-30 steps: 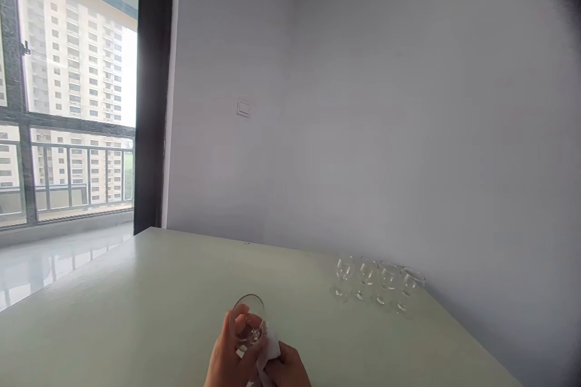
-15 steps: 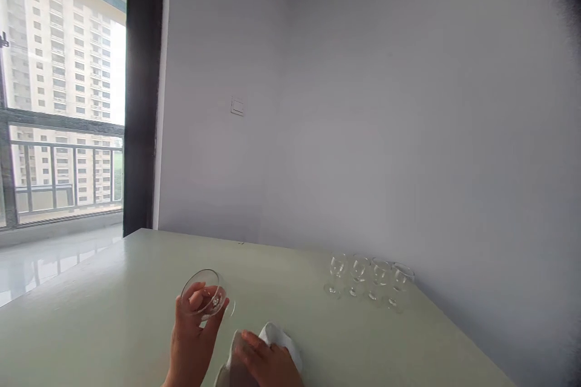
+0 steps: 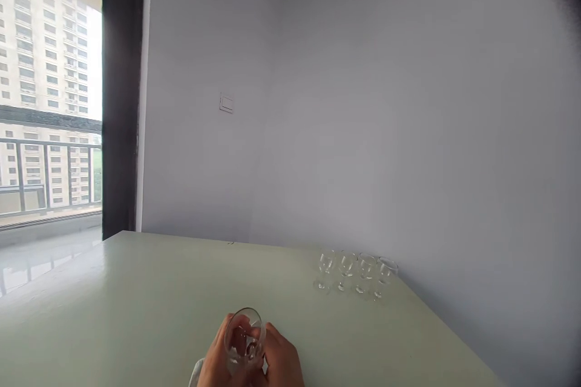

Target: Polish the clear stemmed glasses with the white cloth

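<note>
Lower centre, the left hand (image 3: 216,361) and right hand (image 3: 284,358) grip a tilted glass (image 3: 244,334) over the desk (image 3: 136,308).

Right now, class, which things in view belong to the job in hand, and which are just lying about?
In the job:
clear round-rimmed glass, held
pale cloth, mostly hidden

Just about:
four clear stemmed glasses, untouched, perhaps related
square white wall switch

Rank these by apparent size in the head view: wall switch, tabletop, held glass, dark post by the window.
Largest to smallest:
Tabletop
Dark post
Held glass
Wall switch
</note>
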Available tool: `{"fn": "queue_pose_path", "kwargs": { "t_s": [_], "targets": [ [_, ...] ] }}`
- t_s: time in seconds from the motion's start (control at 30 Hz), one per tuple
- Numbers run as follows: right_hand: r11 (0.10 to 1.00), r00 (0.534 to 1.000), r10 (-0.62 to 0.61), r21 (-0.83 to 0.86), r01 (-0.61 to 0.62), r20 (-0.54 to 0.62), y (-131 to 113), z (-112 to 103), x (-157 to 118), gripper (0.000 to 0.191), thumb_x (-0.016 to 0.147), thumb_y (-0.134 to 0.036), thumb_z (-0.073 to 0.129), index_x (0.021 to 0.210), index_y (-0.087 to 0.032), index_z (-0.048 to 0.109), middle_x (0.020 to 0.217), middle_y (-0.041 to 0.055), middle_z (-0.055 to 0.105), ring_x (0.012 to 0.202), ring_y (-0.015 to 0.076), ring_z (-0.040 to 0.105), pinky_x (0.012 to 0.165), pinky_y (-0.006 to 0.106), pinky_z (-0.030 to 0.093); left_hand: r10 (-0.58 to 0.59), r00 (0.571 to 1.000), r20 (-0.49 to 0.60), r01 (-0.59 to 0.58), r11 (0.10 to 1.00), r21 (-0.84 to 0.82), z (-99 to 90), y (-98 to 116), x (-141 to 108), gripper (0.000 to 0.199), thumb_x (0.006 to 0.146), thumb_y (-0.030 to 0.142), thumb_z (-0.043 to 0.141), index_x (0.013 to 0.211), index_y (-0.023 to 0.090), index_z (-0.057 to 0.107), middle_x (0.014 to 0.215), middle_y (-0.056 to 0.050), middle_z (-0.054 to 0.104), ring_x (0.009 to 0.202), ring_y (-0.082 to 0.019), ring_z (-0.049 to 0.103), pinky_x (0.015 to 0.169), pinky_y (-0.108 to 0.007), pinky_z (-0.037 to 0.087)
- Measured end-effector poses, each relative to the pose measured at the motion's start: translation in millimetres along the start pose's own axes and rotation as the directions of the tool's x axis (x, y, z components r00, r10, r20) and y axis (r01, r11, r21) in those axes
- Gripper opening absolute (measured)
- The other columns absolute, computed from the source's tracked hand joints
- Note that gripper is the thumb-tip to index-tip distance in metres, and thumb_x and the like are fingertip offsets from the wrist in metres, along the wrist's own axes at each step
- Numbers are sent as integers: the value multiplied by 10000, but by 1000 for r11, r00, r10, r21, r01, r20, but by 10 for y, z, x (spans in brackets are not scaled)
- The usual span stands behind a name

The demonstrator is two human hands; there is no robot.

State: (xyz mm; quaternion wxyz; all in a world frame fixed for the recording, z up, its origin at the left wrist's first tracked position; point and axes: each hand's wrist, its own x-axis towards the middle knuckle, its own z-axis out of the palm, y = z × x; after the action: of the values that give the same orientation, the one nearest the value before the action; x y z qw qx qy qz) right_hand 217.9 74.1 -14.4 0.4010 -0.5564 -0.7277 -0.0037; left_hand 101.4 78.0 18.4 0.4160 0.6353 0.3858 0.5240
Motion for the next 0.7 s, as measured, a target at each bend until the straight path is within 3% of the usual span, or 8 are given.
{"fn": "queue_pose_path", "kwargs": {
  "t_s": [0.13,0.2,0.3,0.4,0.5,0.7],
  "targets": [
    [990,992,112,84,-116,52,-19,-59,18,186,589,-101,507,707,-211,599,719,-2,611,628,140,579,559,207,409,112,993,23,-114,974,196,-84,-204,96,358,652,424,613,955,253,528,881,-10,568,697,-167,534,659,-280,463],
    [969,979,199,141,-204,53,-18,-146,61,191,655,-110,508,762,-209,632,769,11,645,692,147,605,621,215,435,100,991,94,-122,954,275,-116,-331,139,469,624,397,627,1049,246,497,908,-16,581,707,-174,543,684,-284,458],
    [918,939,343,209,-336,3,91,-264,147,148,735,-191,526,808,-186,655,795,40,674,734,168,622,675,245,454,34,974,224,-123,909,399,-118,-455,168,454,637,310,604,1070,239,491,920,-14,582,741,-166,541,719,-266,438],
    [863,884,465,245,-442,-44,351,-355,215,217,768,-315,519,862,-170,651,742,40,683,668,178,620,637,259,465,-89,922,377,-133,841,524,-103,-457,178,401,596,174,572,993,225,543,970,-17,593,846,-163,553,778,-247,409],
    [840,847,524,223,-495,-92,712,-455,221,268,757,-355,505,880,-164,646,774,52,694,710,196,632,676,273,468,-159,853,497,-191,792,580,-109,-395,193,324,598,154,541,913,219,586,992,-21,607,907,-169,553,791,-243,393],
    [782,761,623,152,-604,-180,1417,-699,78,282,738,-383,461,837,-174,623,896,95,704,849,228,644,769,292,451,-180,790,587,-267,760,593,-139,-350,234,234,656,196,541,878,217,609,963,-25,636,929,-184,543,797,-259,386]
  ]
}}
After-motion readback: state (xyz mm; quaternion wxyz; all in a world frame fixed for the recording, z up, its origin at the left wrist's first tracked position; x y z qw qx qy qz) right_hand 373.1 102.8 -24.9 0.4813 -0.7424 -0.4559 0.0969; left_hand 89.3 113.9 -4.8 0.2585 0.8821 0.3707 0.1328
